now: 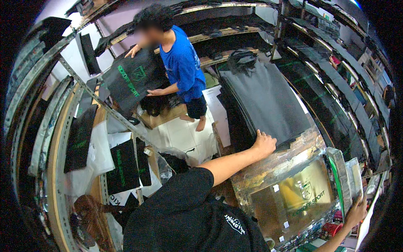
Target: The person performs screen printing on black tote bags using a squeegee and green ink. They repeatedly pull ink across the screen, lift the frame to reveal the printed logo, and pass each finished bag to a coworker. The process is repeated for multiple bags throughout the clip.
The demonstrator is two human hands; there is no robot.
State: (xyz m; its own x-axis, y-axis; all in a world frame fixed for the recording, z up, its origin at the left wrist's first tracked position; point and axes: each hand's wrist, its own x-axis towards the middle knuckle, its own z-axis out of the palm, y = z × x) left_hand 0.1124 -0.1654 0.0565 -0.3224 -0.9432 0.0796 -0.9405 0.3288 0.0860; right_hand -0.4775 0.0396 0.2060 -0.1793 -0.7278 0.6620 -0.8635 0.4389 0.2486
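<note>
My left hand [265, 143] is at the near left corner of a stack of black fabric sheets [268, 98]. Its fingers are curled together at the top sheet's edge. On the right, my right hand [357, 211] grips the edge of a raised screen printing frame [337, 178], which stands tilted up with a green strip along its side. Between my hands lies a worn wooden printing bed [289, 156] with a glossy amber plate [300, 197]. A dark emblem and lettering show on the plate, and small white tabs sit around it.
A co-worker in a blue shirt [181, 63] stands barefoot across the aisle, holding a black sheet with green print [132, 80]. Metal racks [336, 80] with dark printed sheets line the right and back. Another rack post [103, 103] slants on the left, beside more printed sheets [122, 166].
</note>
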